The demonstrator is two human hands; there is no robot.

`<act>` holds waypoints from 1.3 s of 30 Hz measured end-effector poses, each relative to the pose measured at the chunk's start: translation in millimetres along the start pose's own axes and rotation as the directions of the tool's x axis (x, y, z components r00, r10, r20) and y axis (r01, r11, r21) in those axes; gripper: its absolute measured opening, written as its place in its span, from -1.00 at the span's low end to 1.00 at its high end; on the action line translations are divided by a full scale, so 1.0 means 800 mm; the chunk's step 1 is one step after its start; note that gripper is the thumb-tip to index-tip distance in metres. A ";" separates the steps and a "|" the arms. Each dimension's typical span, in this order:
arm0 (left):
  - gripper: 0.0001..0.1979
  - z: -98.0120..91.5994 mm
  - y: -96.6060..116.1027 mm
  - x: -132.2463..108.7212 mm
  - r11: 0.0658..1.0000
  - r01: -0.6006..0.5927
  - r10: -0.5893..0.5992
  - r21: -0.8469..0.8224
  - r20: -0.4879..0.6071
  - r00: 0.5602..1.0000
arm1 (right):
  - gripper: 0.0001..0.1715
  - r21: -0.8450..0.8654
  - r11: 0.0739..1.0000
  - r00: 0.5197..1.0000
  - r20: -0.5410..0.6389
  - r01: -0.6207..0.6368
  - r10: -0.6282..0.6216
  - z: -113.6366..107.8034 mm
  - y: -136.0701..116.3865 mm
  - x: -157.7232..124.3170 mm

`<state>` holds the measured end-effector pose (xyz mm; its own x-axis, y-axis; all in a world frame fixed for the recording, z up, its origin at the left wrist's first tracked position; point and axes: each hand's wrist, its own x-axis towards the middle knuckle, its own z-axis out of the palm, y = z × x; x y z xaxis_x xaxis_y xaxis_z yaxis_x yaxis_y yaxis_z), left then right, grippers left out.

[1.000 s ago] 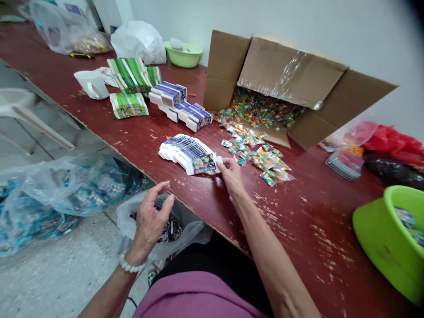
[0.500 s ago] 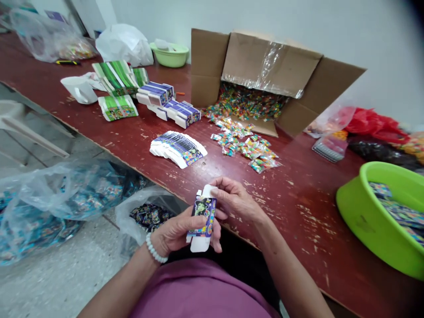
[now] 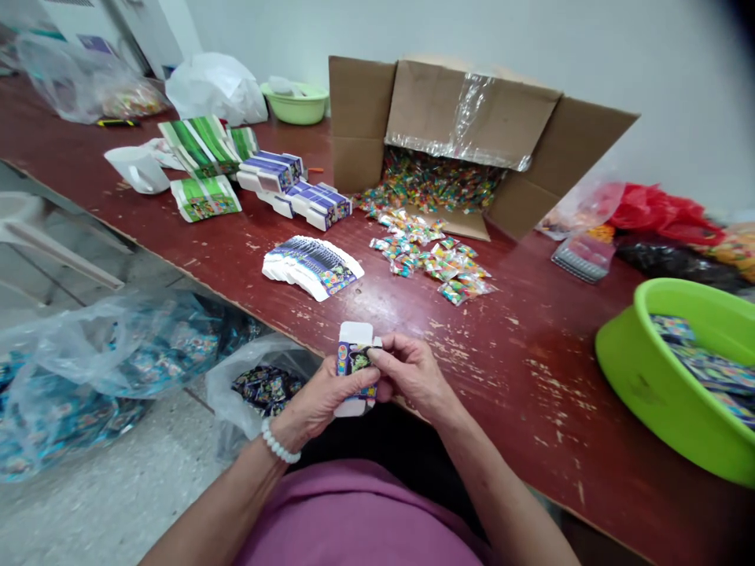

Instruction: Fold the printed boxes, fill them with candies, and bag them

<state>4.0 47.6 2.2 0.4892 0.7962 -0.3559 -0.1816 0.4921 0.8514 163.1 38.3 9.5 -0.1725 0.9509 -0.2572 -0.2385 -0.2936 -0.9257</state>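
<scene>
A small printed carton (image 3: 358, 359) in purple and black, with white end flaps sticking out at top and bottom, is held over the table's front edge. My left hand (image 3: 322, 397), a beaded bracelet at its wrist, grips the carton's lower left with the thumb across its front. My right hand (image 3: 410, 369) pinches the carton's upper right side between thumb and fingers. Beyond my hands a fanned stack of flat cartons (image 3: 312, 266) lies on the table (image 3: 472, 346). To its right is a loose heap of wrapped candies (image 3: 440, 259).
An opened cardboard box (image 3: 472, 114) spills candies at the back. A green basin (image 3: 642, 385) holding filled-looking packs stands at right. Strapped carton bundles (image 3: 286, 177) and a white mug (image 3: 137, 170) are at left. Plastic bags of packets (image 3: 259, 377) sit below the table's edge.
The carton has turned in my hands, its top flap now standing upright at the left. My right hand has shifted from the top flap down to the carton's right side.
</scene>
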 end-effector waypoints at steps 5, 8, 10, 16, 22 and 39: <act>-0.53 0.002 0.006 0.000 0.982 -0.164 0.175 0.092 -0.137 0.975 | -0.69 -0.180 0.975 0.969 -0.183 0.130 -0.163 -0.007 0.000 0.008; -0.32 0.005 0.006 -0.006 0.969 -0.221 0.242 0.115 -0.235 0.941 | -0.53 -0.108 0.984 0.963 -0.217 0.140 -0.161 -0.005 0.003 0.011; -0.30 0.006 0.004 -0.009 0.955 -0.244 0.283 0.170 -0.267 0.921 | -0.46 -0.057 0.983 0.957 -0.227 0.174 -0.183 -0.001 0.008 0.012; -0.52 -0.002 0.005 -0.007 0.955 -0.210 0.258 0.211 -0.235 0.937 | -0.75 -0.096 0.966 0.951 -0.178 0.241 -0.255 -0.003 0.018 0.012; -0.73 -0.012 0.006 -0.004 0.958 -0.187 0.218 0.217 -0.131 0.967 | -0.64 0.006 0.999 0.992 -0.117 0.053 -0.052 -0.018 0.008 0.017; -0.38 -0.001 0.006 0.002 0.990 0.068 -0.076 -0.127 -0.058 0.995 | -0.67 -0.053 0.998 0.999 0.037 0.028 -0.026 -0.010 -0.007 0.011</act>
<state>3.0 51.3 5.1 0.4515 0.7754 -0.4414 -0.2546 0.5861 0.7692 170.8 49.0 10.1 -0.2016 0.9539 -0.2225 -0.1918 -0.2612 -0.9460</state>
